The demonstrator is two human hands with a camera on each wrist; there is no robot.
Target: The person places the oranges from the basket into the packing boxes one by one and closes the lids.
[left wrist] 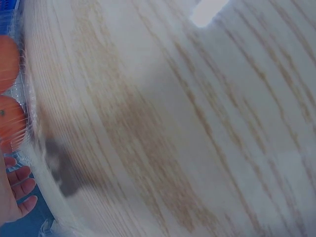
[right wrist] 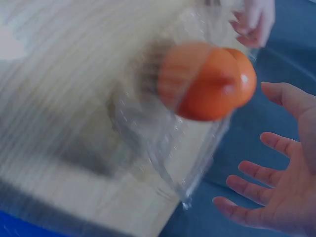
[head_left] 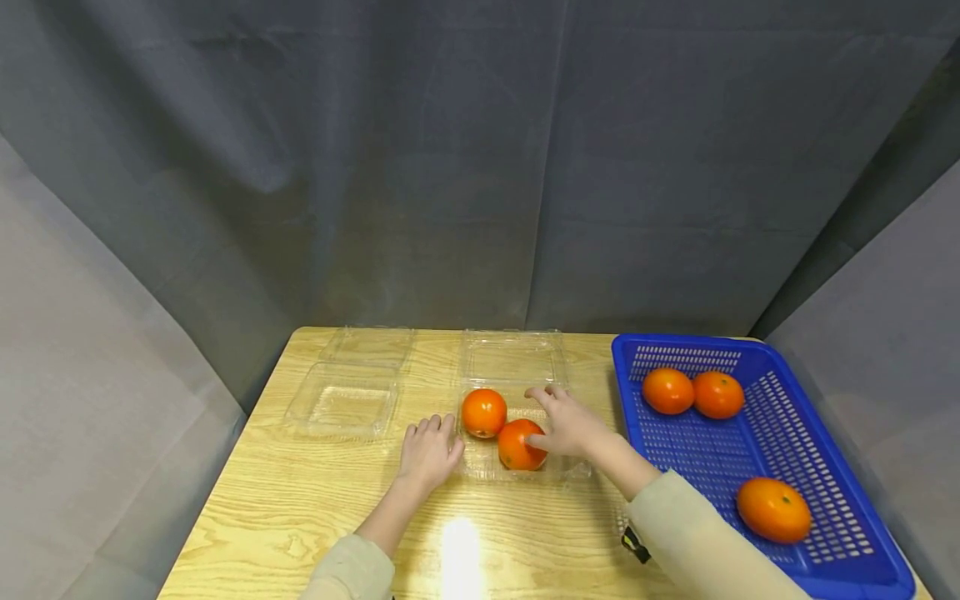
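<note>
A clear plastic clamshell box (head_left: 558, 469) lies opened out on the table, with two oranges, a back left one (head_left: 483, 412) and a front right one (head_left: 522, 445), in its near half. My right hand (head_left: 570, 427) hovers over that half beside the front orange, its thumb overlapping the fruit in the head view. In the right wrist view its fingers (right wrist: 256, 173) are spread and hold nothing. My left hand (head_left: 431, 454) is at the box's left edge with relaxed fingers; whether it touches the plastic I cannot tell.
A blue plastic basket (head_left: 757, 550) stands at the right with three oranges in it, two at the back (head_left: 667, 391) and one at the front (head_left: 773, 510). Another opened clear box (head_left: 345, 408) lies at the back left. Grey cloth (head_left: 420, 167) hangs behind the table (head_left: 262, 517).
</note>
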